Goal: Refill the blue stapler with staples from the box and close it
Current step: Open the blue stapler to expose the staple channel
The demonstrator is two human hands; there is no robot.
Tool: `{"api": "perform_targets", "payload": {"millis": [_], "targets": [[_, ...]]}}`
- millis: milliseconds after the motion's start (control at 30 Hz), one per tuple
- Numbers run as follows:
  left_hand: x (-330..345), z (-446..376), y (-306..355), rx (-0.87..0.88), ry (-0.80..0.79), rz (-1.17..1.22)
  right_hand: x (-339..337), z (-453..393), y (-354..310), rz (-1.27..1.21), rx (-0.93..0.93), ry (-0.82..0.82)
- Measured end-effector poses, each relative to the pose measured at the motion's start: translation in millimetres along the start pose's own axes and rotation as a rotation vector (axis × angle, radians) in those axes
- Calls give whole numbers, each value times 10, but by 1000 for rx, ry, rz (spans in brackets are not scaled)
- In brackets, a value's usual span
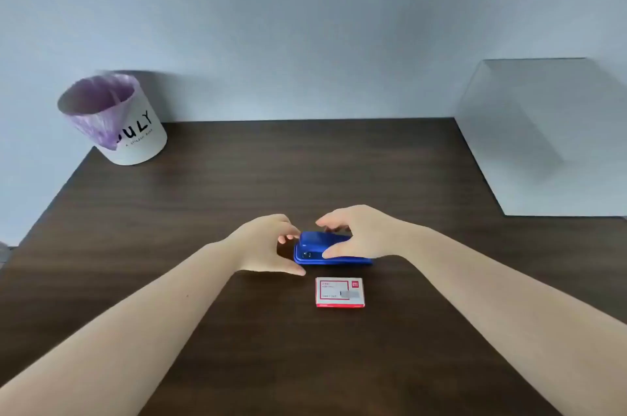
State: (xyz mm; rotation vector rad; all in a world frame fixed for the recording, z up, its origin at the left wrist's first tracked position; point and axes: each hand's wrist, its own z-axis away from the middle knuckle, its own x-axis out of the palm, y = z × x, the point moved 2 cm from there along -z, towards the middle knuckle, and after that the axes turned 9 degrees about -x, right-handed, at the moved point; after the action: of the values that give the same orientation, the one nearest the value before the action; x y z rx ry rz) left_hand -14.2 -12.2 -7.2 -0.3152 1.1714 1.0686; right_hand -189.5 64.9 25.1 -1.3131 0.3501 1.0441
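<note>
A blue stapler lies closed on the dark wooden table, its head end pointing left. My right hand arches over its rear part, thumb on the near side and fingers over the far side, gripping it. My left hand is at the stapler's left end with fingers spread, fingertips close to the head; contact is unclear. A small red and white staple box lies shut on the table just in front of the stapler, untouched.
A white bin with a purple liner stands at the table's far left corner. A pale grey surface adjoins the table's right edge. A light wall is behind.
</note>
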Motion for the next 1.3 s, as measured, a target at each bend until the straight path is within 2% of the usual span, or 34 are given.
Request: {"api": "perform_targets", "payload": {"millis": [133,267,500,667,833,900,1033,1300], "targets": [[236,-108,-63,20,194,101,207,-77,78,63,-121,118],[410,-123,-116,60,290,275,391,-137,169,142,-239,292],[633,54,-107,55,533,319,557,-28,116,256,-246,506],[671,143,-61,5,553,291,607,-72,41,276,-143,511],[684,127,-78,-3,569,286,615,-116,-34,313,-196,477],[684,122,-80,-1,592,295,571,-81,-43,248,-228,568],[668,82,-100,29,626,282,360,228,82,-56,-243,892],[671,79,-97,42,629,295,409,584,607,-912,-266,1028]]}}
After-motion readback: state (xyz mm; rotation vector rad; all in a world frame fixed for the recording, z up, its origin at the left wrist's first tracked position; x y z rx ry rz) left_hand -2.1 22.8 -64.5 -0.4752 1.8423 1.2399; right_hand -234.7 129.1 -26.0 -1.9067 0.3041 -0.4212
